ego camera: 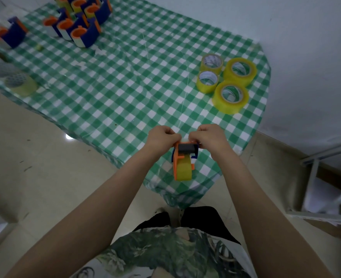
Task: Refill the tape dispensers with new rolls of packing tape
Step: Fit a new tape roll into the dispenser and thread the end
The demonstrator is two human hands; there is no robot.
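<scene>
Both hands are curled closed at the head of an orange-and-blue tape dispenser [182, 155]. The left hand [161, 137] and right hand [209, 137] pinch its top from either side, seemingly at the tape's loose end, though that is too small to be sure. A yellow roll [183, 171] already sits in it, so this one looks nearly threaded. It is held above the table's [125, 93] near corner, close to the edge. Four spare rolls [231, 97] wait by the right edge, near the wall. A cluster of dispensers [79, 27] stands at the far left corner — several apparently loaded. The checked cloth between leaves room to reach.
</scene>
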